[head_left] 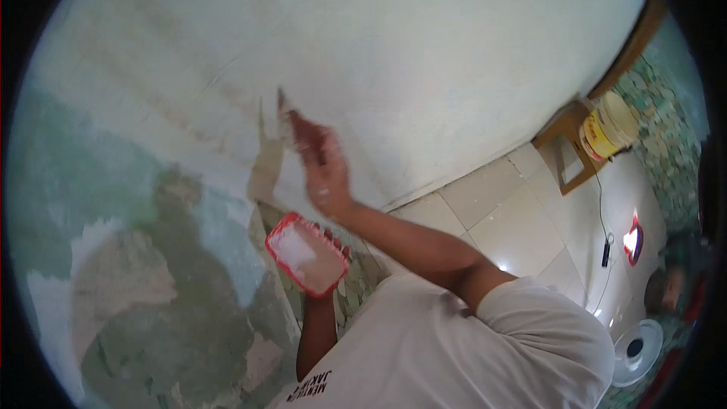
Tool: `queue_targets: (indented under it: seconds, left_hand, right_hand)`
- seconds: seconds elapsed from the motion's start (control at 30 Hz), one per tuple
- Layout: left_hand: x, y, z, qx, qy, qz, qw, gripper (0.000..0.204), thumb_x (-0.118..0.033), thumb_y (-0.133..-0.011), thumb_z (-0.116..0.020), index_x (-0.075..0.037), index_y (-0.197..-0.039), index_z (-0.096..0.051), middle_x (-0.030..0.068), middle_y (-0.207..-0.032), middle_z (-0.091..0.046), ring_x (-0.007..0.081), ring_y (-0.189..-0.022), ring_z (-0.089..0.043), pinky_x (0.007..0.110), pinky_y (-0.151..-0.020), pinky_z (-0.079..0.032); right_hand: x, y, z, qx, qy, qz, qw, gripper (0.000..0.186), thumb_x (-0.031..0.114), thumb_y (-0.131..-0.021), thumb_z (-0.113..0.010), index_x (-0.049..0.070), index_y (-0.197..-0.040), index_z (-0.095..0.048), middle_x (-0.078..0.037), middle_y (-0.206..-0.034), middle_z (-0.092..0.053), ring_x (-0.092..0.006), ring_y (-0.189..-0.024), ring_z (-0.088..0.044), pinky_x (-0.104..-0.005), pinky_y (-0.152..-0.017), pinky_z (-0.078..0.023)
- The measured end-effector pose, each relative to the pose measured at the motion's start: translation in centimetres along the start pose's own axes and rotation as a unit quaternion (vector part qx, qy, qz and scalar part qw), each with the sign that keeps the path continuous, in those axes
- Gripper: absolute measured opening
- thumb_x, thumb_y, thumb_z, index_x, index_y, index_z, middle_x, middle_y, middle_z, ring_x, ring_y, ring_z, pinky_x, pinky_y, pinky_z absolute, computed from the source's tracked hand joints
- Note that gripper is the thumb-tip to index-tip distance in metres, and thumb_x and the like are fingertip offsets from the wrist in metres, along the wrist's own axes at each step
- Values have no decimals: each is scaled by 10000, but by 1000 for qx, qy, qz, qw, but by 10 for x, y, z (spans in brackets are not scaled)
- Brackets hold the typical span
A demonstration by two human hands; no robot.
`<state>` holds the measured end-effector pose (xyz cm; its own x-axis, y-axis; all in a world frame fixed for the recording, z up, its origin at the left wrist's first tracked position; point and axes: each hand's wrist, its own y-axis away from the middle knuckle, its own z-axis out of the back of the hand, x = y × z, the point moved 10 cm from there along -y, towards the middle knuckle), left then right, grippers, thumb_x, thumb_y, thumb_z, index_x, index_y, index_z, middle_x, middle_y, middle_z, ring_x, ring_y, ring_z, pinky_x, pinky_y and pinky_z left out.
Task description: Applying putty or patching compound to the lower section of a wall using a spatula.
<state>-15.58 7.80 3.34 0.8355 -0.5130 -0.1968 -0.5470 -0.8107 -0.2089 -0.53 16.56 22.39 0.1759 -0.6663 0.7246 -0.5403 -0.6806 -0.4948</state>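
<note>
Head view: two hands at work before two wall surfaces, one white (424,53) and one patchy green (60,159). The right hand (324,167), one of the pair, is closed around one thin tool (282,100); both are blurred by motion. The tool points at the white surface, and whether it touches cannot be told. One shadow of hand and tool falls just left of them. The left hand (338,242) grips one red tray (327,292), its fingers along the right edge; the tray is tilted, lies below the right hand, and contains one mass of white paste (295,246). Paste also smears its rim. Upper right: one brown stool (563,153) and one cream bucket (610,126) with a yellow band, seen together. One dark cable (603,212) crosses the pale floor tiles (496,216).
</note>
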Motion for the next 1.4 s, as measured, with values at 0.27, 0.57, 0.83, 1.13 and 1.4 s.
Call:
queue_targets:
  seconds: [0.27, 0.57, 0.83, 1.13, 1.4]
  left_hand:
    - [-38, -30, -13, 23, -212, -163, 963, 700, -549, -965, -536, -178, -1520, -326, 58, -1509, -429, 243, -1370, -424, 447, -1146, -336]
    - [-5, -39, 12, 0, -200, -140, 970, 688, -540, -968, -536, -177, -1516, -330, 56, -1505, -431, 243, -1365, -427, 444, -1145, -339]
    - [5, -38, 37, -27, -195, -116, 973, 677, -531, -972, -536, -176, -1511, -333, 54, -1502, -432, 243, -1359, -430, 440, -1143, -341]
    - [13, -36, 49, -42, -210, -96, 972, 664, -521, -976, -536, -175, -1507, -337, 52, -1498, -433, 243, -1353, -434, 436, -1142, -344]
    - [10, -34, 56, -56, -228, -93, 968, 653, -512, -979, -537, -174, -1502, -340, 50, -1495, -434, 242, -1348, -437, 432, -1141, -346]
  right_hand:
    - [72, 17, 13, 329, 147, -225, 905, 218, 47, -912, -582, -18, -1117, -620, -109, -890, -664, -174, -770, -610, -316, -731, -492]
    - [49, 68, -4, 437, 366, -77, 818, 161, 6, -852, -590, -64, -996, -598, -255, -906, -633, -449, -838, -600, -484, -722, -492]
    - [63, 61, 19, 351, 375, -76, 854, 203, -2, -855, -582, -72, -1045, -605, -257, -887, -640, -432, -790, -623, -465, -718, -507]
    - [63, 67, 24, 359, 281, -233, 859, 242, 44, -904, -589, -40, -1131, -601, -229, -894, -663, -325, -742, -645, -372, -698, -511]
    - [73, 71, 11, 385, 297, -155, 860, 148, 59, -892, -585, -39, -1002, -570, -233, -851, -637, -419, -760, -619, -466, -689, -485]
